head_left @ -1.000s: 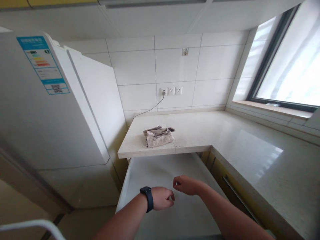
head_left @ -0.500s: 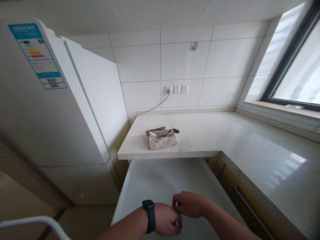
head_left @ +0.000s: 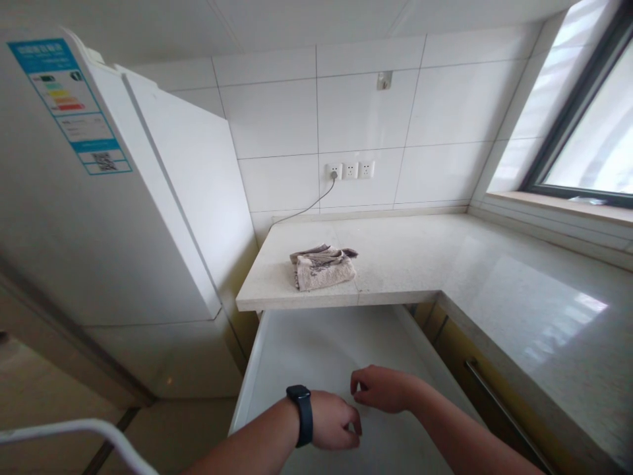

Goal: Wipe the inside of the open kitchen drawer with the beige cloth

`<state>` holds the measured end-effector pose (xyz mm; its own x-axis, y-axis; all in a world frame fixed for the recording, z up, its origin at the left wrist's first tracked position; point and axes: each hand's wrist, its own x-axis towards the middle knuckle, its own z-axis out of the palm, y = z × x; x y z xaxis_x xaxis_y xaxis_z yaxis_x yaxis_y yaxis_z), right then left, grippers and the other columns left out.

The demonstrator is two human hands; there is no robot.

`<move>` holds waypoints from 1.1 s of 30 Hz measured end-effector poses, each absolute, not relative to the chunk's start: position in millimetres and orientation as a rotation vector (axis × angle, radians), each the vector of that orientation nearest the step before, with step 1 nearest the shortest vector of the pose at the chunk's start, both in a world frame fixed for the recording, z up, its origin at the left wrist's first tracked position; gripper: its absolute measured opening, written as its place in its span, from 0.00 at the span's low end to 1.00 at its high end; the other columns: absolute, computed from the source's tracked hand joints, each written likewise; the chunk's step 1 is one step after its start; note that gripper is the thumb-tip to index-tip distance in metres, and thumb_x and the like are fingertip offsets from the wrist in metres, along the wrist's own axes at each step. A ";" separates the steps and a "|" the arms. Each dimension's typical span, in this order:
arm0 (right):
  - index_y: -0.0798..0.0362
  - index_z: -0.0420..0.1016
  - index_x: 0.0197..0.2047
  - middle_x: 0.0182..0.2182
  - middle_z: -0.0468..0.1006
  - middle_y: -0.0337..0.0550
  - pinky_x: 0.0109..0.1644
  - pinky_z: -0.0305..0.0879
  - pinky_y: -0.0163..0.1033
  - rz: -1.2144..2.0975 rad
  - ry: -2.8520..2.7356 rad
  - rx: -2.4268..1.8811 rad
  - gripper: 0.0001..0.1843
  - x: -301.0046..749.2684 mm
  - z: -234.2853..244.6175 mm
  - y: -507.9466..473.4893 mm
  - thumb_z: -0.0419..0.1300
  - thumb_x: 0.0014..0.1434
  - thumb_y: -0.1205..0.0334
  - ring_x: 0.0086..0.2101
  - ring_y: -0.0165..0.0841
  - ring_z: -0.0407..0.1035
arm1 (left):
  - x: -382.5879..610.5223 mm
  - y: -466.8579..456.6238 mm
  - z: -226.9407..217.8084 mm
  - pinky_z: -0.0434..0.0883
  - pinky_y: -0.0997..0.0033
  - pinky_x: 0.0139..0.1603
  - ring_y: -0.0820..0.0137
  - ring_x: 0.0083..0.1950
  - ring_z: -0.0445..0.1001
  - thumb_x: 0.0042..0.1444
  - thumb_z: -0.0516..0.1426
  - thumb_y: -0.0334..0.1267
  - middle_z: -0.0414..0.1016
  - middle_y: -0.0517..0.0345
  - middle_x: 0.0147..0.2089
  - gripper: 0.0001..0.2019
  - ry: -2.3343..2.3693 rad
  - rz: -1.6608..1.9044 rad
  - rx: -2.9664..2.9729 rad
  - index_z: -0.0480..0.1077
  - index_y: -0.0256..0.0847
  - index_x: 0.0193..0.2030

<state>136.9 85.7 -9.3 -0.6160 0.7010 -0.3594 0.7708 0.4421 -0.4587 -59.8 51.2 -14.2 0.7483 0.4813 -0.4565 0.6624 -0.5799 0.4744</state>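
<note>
My left hand (head_left: 336, 422), with a black smartwatch (head_left: 301, 412) on its wrist, hangs over the pulled-out white drawer (head_left: 321, 340). Its fingers are curled in a pinch. Beside it on the right, my right hand (head_left: 383, 388) also has its fingers bent together. Whatever either hand holds, if anything, is too small to make out. A small gap separates the two hands. On the counter behind the drawer lies a folded beige and brown towel (head_left: 325, 269), touched by neither hand.
A white fridge (head_left: 148, 218) stands at the left. The pale countertop (head_left: 499, 284) turns toward me on the right, above a cabinet with a bar handle (head_left: 504, 409). Wall sockets (head_left: 350, 171) hold one plug and cord. A white curved tube (head_left: 74, 427) crosses the lower left.
My hands have drawn apart; they overlapped before. My right hand has moved up slightly and to the right. The view has shifted a little.
</note>
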 end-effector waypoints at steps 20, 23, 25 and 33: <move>0.49 0.80 0.49 0.41 0.82 0.47 0.39 0.62 0.39 -0.923 2.517 1.368 0.19 144.9 -17.2 94.5 0.56 0.57 0.56 0.40 0.39 0.75 | -59.1 48.9 -8.7 0.73 0.58 0.51 0.55 0.50 0.79 0.57 0.53 0.46 0.82 0.48 0.46 0.23 0.846 -0.378 2.305 0.74 0.44 0.57; 0.49 0.80 0.49 0.41 0.82 0.47 0.38 0.62 0.39 -0.928 2.501 1.370 0.19 145.9 -21.3 95.8 0.57 0.56 0.55 0.40 0.40 0.75 | -58.7 48.6 -6.9 0.73 0.58 0.51 0.55 0.51 0.79 0.58 0.52 0.46 0.81 0.48 0.47 0.23 0.849 -0.404 2.298 0.74 0.44 0.57; 0.49 0.80 0.48 0.41 0.82 0.47 0.38 0.62 0.39 -0.934 2.491 1.373 0.19 146.3 -23.2 96.3 0.57 0.56 0.55 0.39 0.40 0.75 | -58.4 48.6 -5.7 0.73 0.58 0.52 0.55 0.52 0.78 0.58 0.52 0.46 0.81 0.48 0.47 0.23 0.850 -0.411 2.299 0.74 0.44 0.58; 0.48 0.80 0.48 0.43 0.82 0.48 0.40 0.64 0.41 -0.936 2.478 1.365 0.19 147.3 -25.3 97.4 0.57 0.56 0.55 0.41 0.41 0.75 | -58.4 49.0 -7.8 0.73 0.57 0.53 0.55 0.52 0.78 0.57 0.53 0.46 0.81 0.49 0.48 0.23 0.855 -0.414 2.290 0.74 0.44 0.58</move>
<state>147.3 97.4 -25.3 -0.5698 0.7065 -0.4198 0.8076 0.3869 -0.4451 -58.4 49.0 -7.8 0.7374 0.4669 -0.4881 0.6724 -0.5762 0.4647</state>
